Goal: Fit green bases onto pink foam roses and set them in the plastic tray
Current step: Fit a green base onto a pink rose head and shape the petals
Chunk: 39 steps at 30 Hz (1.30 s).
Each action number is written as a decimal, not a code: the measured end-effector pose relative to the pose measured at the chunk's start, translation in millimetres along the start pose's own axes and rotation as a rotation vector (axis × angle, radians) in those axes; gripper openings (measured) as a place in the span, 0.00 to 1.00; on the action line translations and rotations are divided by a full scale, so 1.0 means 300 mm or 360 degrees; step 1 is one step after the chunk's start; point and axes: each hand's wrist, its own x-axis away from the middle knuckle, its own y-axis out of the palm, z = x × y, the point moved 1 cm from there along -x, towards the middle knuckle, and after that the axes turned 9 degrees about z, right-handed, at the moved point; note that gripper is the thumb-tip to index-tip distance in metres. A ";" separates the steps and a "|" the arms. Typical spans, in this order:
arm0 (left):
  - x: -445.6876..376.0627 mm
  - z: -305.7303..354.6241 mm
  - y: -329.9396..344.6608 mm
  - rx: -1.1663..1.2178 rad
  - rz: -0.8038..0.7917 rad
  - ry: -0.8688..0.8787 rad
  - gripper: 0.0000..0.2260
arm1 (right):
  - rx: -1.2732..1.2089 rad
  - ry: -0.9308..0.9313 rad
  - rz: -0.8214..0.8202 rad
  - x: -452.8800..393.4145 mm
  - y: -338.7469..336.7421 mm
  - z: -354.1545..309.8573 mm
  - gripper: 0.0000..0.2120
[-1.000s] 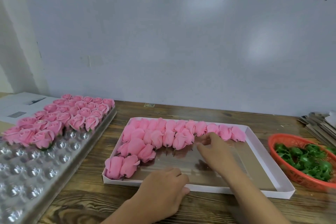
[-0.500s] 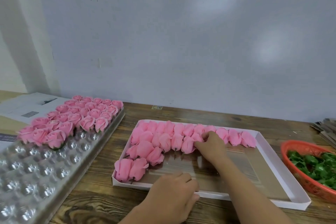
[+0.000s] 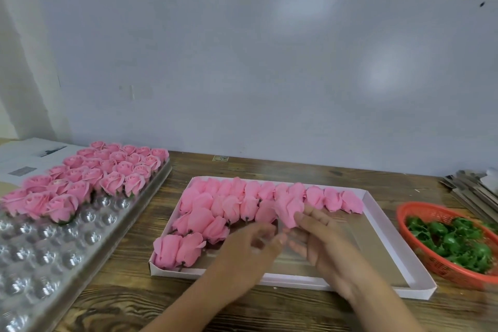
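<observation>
My right hand [image 3: 319, 240] holds a pink foam rose [image 3: 289, 209] just above the white cardboard box [image 3: 377, 213], pinched between thumb and fingers. My left hand [image 3: 250, 249] is blurred, raised over the box, its fingertips close to the rose's lower end; whether it grips anything is unclear. Several loose roses [image 3: 215, 210] lie in rows in the box. An orange basket [image 3: 412, 213] at the right holds the green bases [image 3: 455, 240]. The clear plastic tray [image 3: 40, 256] at the left carries several finished roses [image 3: 89, 178] at its far end.
A wooden table [image 3: 129, 302] carries everything, with a pale wall board behind. White paper sheets [image 3: 24, 156] lie at the far left. A stack of flat grey pieces [image 3: 469, 188] sits at the far right behind the basket.
My right hand has lifted one rose out of the row and pulled it toward me. My left hand has left the box's front edge and risen to meet it. The camera view shifted slightly.
</observation>
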 end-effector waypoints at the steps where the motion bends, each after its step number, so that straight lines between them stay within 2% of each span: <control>1: -0.014 0.021 -0.002 0.0178 -0.0092 -0.0010 0.12 | -0.0045 0.0018 -0.0081 0.013 0.009 0.008 0.07; 3: -0.031 0.062 -0.006 0.0443 -0.0262 -0.0001 0.17 | -0.0075 0.0044 -0.0201 0.034 0.031 0.024 0.12; 5: -0.038 0.094 -0.002 0.0584 -0.0321 0.0039 0.16 | -0.0111 0.0070 -0.0247 0.045 0.044 0.039 0.21; 7: -0.047 0.107 0.015 0.0656 -0.0225 0.0030 0.15 | -0.0204 0.0089 -0.0280 0.053 0.049 0.047 0.24; 10: -0.059 0.097 0.045 0.0757 -0.0095 -0.0059 0.21 | -0.0290 0.0114 -0.0385 0.066 0.055 0.054 0.19; 14: -0.044 0.077 0.065 0.0779 0.0023 -0.0045 0.17 | -0.0347 0.0165 -0.0466 0.076 0.066 0.070 0.27; 17: -0.029 0.067 0.067 0.0805 0.0041 -0.0013 0.16 | -0.0354 0.0186 -0.0422 0.074 0.068 0.085 0.30; 21: -0.016 0.076 0.051 0.0816 0.0012 0.0004 0.14 | -0.0368 0.0239 -0.0460 0.084 0.082 0.080 0.22; 26: -0.006 0.084 0.031 0.0784 -0.0117 -0.0020 0.14 | -0.0380 0.0365 -0.0522 0.097 0.087 0.078 0.25; 29: 0.002 0.087 0.023 0.0861 -0.0168 0.0009 0.18 | -0.0408 0.0448 -0.0500 0.100 0.085 0.083 0.18; 32: 0.005 0.093 0.029 0.0905 -0.0056 -0.0035 0.19 | -0.0361 0.0428 -0.0471 0.093 0.086 0.090 0.14; 35: 0.002 0.092 0.037 0.0894 0.0118 -0.0118 0.19 | -0.0332 0.0393 -0.0445 0.086 0.089 0.102 0.18; 39: 0.007 0.100 0.028 0.0838 0.0152 -0.0073 0.24 | -0.0258 0.0339 -0.0420 0.077 0.087 0.116 0.20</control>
